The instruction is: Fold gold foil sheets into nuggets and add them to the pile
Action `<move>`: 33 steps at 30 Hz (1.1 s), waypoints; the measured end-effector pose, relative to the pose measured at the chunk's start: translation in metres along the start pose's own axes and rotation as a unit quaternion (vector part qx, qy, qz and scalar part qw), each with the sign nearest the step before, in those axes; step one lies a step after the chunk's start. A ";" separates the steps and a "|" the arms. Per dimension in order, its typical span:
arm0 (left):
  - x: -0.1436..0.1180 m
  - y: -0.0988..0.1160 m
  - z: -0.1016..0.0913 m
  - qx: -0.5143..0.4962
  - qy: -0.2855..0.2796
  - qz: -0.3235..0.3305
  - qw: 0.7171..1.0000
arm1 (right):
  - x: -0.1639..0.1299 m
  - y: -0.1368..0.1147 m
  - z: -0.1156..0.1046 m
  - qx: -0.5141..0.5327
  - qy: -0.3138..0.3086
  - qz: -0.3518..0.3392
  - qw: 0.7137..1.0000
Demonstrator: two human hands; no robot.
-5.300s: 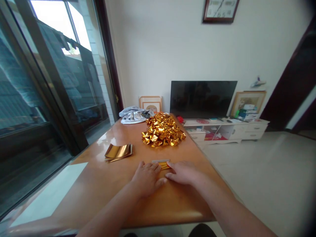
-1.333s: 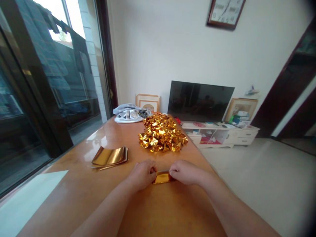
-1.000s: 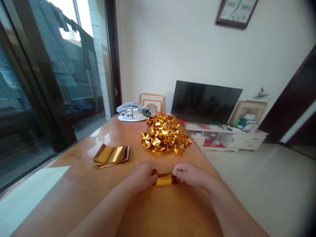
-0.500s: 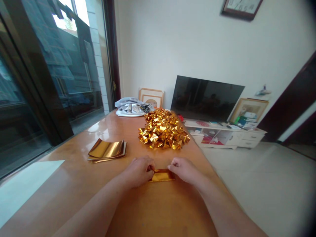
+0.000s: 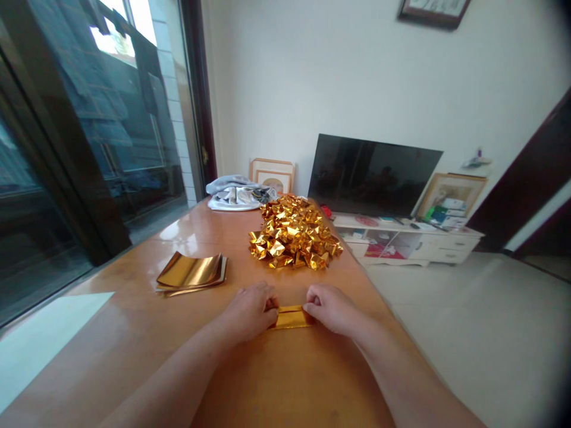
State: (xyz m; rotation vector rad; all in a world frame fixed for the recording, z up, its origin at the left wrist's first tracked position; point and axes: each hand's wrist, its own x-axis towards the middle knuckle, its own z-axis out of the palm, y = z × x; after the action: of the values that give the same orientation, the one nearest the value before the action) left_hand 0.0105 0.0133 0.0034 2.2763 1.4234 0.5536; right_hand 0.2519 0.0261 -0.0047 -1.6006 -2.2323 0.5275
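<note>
Folded gold foil strip point(image 5: 291, 317) lying flat on the desk point(image 5: 134, 333), pinched at its two ends by the left hand point(image 5: 250, 309) at 9 o'clock and the right hand point(image 5: 331, 308) at 3 o'clock. Heap of folded gold pieces point(image 5: 294, 235) at 12 o'clock; stack of flat gold sheets point(image 5: 191, 272) at 10 o'clock.

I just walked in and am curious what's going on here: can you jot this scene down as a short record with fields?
Left hand: left hand pinches one end of the folded gold foil strip
Right hand: right hand pinches the other end
Strip: lies flat on the wooden table
Beyond the hands: pile of folded gold foil pieces
Left side: stack of flat gold foil sheets
Far end: crumpled cloth
</note>
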 end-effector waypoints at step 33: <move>0.002 -0.001 0.002 -0.030 -0.013 -0.031 0.999 | 0.000 -0.001 -0.001 0.055 -0.005 -0.064 0.996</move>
State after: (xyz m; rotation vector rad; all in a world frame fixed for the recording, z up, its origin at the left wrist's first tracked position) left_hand 0.0119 0.0153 0.0013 2.1779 1.4405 0.5380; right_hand 0.2514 0.0261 -0.0031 -1.3945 -2.2531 0.6125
